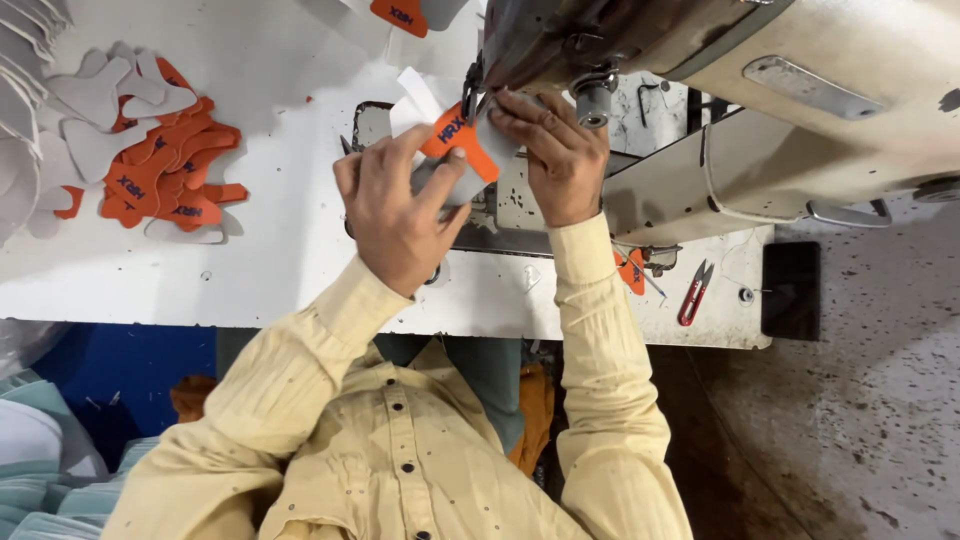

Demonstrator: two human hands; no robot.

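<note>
Head view. Person in a pale yellow shirt at a white work table (270, 270), seen from above. Both hands meet under the head of a cream sewing machine (760, 90).

Left hand (395, 215): fingers curled and closed, thumb and forefinger pinching the near edge of an orange-and-grey cut piece (462, 150); the piece lies flat on the machine bed, just in front of the needle area.

Right hand (555, 155): fingers bent downward, tips pressed onto the far side of the same piece, close beside the presser foot (whether they pinch it or only press on it cannot be told; the foot itself is partly hidden by the machine head).

Heap of orange and grey cut pieces (150, 150) lies on the table well apart from the hands, towards the top-left of the frame. More grey pieces stacked at the far left edge.

Red thread snips (693, 292) rest on the table near the table edge, beside the right sleeve, untouched.

Speckled floor (870, 430) beyond the table.
</note>
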